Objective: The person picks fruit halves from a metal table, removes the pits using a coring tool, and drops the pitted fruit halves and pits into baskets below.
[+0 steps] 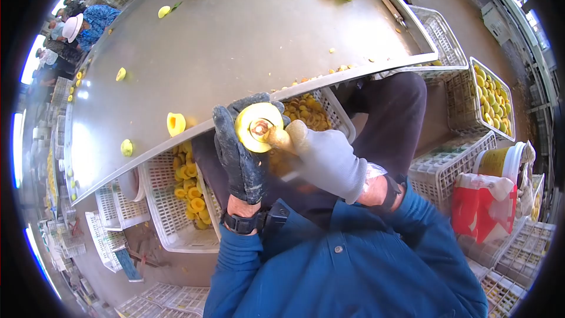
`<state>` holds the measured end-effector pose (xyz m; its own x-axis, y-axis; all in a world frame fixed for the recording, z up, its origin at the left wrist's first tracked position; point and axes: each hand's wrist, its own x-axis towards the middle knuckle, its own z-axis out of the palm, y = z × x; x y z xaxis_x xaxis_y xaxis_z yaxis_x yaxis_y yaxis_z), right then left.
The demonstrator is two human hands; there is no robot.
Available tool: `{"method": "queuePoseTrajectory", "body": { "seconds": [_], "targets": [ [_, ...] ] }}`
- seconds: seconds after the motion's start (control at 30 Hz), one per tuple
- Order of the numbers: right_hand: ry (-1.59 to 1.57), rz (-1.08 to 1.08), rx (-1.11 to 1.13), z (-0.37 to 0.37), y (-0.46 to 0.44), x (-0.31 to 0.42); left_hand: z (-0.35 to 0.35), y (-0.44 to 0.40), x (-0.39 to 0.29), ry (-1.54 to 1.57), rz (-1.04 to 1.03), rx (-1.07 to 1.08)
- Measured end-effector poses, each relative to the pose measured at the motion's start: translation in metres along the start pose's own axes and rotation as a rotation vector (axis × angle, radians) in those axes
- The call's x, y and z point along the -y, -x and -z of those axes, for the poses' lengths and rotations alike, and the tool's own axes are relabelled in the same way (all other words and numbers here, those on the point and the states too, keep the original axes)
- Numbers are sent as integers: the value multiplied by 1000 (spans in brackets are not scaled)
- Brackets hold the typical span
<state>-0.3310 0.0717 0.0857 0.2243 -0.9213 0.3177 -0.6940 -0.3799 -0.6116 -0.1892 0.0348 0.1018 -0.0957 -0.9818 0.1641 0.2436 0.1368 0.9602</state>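
Observation:
My left hand [240, 153], in a dark, wet-looking glove, holds a yellow peach half [252, 119] above the table's near edge, cut face up. The brown pit area shows in the middle of the cut face. My right hand [329, 159] wears a pale grey glove with yellow-stained fingertips. Its fingers are closed, and a stained fingertip or thumb presses at the pit area. Whether a small tool sits inside that grip cannot be made out. Closest on the table lies another hollowed peach half [176, 123].
The metal table [235, 47] has a raised rim and scattered peach halves. A wooden-handled tool [393, 10] lies at its right. Below are a crate of peach halves [170, 224] and a pile of pieces [307, 112]. Whole fruit fills a crate [471, 100] at right. A co-worker [88, 26] bends at far left.

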Motion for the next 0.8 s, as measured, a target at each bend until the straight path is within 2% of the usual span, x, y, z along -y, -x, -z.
{"method": "queuePoseTrajectory", "body": {
  "seconds": [0.03,0.1,0.17,0.2,0.3,0.37,0.43,0.47,0.5,0.53,0.6,0.63,0.7,0.73,0.8],
  "targets": [
    [0,1,10,-1,0,-1,7,2,-3,-194,-77,64],
    [-4,-4,50,-1,1,-4,17,15,6,-659,-323,11],
    [-17,-21,110,0,2,-6,46,48,35,-1020,-445,22],
    [-22,-76,169,0,2,-7,77,66,45,-1107,-397,155],
    [-65,-178,332,8,-2,-15,99,53,26,-1079,-327,389],
    [-137,-161,428,15,-5,-22,94,38,19,-935,-187,380],
    [-319,-279,400,13,-6,-18,67,10,7,-802,-175,295],
    [-447,-331,375,11,-5,-16,32,-3,5,-736,-226,219],
    [-573,-381,354,8,-3,-15,22,-5,8,-660,-235,151],
    [-884,-456,346,0,2,-10,12,-7,11,-583,-248,86],
    [-1067,-528,420,-16,12,-9,16,3,28,-415,-181,-28],
    [-1124,-569,457,-23,20,-12,22,3,32,-408,-105,48],
    [-932,-455,360,-28,19,-18,27,-12,24,-399,56,206],
    [-820,-468,364,-21,13,-17,22,-16,28,-306,23,149],
    [-956,-438,331,-25,16,-15,18,-13,35,24,96,40]
  ]
}}
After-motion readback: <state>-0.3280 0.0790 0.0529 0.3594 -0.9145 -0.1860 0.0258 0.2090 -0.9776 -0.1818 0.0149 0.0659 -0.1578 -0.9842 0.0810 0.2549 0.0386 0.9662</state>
